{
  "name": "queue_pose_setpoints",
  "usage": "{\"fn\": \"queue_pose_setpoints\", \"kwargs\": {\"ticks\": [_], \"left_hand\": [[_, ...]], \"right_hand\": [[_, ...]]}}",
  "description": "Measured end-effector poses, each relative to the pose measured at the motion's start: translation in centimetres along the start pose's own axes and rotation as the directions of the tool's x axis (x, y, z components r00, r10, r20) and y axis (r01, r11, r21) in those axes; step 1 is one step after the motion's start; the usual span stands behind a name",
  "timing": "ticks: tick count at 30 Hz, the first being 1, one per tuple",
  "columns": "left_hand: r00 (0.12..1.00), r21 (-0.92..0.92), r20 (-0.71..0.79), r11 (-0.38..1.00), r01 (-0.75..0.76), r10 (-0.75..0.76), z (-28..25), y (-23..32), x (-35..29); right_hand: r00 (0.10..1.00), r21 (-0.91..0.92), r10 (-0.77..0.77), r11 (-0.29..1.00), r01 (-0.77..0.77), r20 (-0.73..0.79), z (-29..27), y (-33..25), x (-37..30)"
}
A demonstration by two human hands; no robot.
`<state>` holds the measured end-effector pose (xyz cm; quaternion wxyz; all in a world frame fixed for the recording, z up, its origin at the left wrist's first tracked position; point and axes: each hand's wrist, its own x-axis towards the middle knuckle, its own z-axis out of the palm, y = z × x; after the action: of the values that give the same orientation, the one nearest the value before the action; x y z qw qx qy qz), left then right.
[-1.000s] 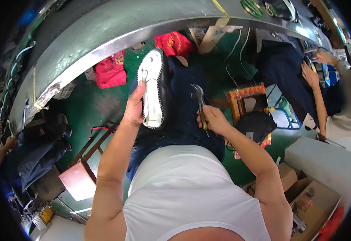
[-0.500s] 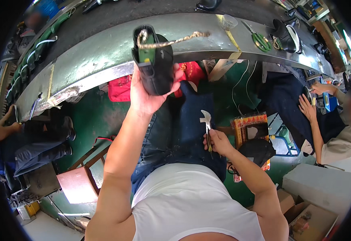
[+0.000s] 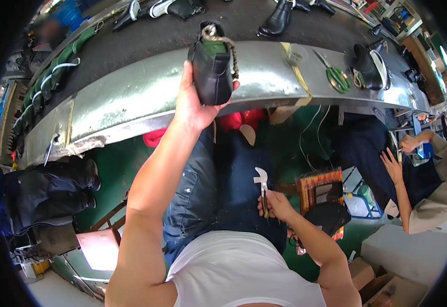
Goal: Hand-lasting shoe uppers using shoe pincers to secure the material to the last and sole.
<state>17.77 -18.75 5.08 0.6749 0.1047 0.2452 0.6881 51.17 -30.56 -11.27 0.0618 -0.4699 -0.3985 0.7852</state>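
My left hand [image 3: 198, 110] grips a black leather shoe [image 3: 212, 79] from below, raised over the near edge of the metal-edged bench [image 3: 146, 84]. Inside the shoe's opening sits a green last [image 3: 214, 47], and a twisted cord [image 3: 235, 62] hangs from it down the right side. Lower down, above my right thigh, my right hand [image 3: 278, 205] is closed round the handles of lasting pincers [image 3: 262, 178]. Their curved metal jaw and small hammer face point up, away from my body.
On the bench are green-handled scissors [image 3: 337, 77], a clear cup [image 3: 297, 55], a black boot [image 3: 277, 20] and another shoe [image 3: 371, 66]. A row of green lasts [image 3: 54, 69] lines the left. A co-worker [image 3: 422, 179] sits at right. A black bag [image 3: 326, 219] lies beside my right forearm.
My left hand has moved the shoe slightly right and farther over the bench, turning it; the cord now hangs down instead of swinging right. The view has tilted up, showing more of the bench.
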Motion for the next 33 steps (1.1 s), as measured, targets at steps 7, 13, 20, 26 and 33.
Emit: {"fn": "queue_pose_setpoints", "kwargs": {"ticks": [7,13,20,26,33], "left_hand": [[0.883,0.681,-0.004,0.648,-0.341,0.469,2.6,6.5,17.9],[0.823,0.975,0.122,0.089,-0.205,0.556,-0.8,3.7,25.5],[0.775,0.946,-0.01,0.256,-0.196,0.632,-2.1,8.6,28.5],[0.544,0.873,-0.427,0.486,0.04,0.722,-9.8,20.0,34.7],[0.69,0.738,-0.563,0.652,0.171,0.456,-8.3,22.8,40.3]], "right_hand": [[0.994,-0.072,0.064,0.996,-0.058,0.086,-1.3,-1.5,2.3],[0.991,-0.037,0.098,0.995,-0.095,0.092,-1.8,-3.6,4.1],[0.987,0.027,0.101,0.994,-0.106,0.124,-3.2,-5.6,6.5],[0.973,-0.084,0.174,0.983,-0.163,0.153,-2.9,-9.2,8.6],[0.964,-0.01,0.207,0.978,-0.208,0.167,-5.0,-10.1,10.7]]}}
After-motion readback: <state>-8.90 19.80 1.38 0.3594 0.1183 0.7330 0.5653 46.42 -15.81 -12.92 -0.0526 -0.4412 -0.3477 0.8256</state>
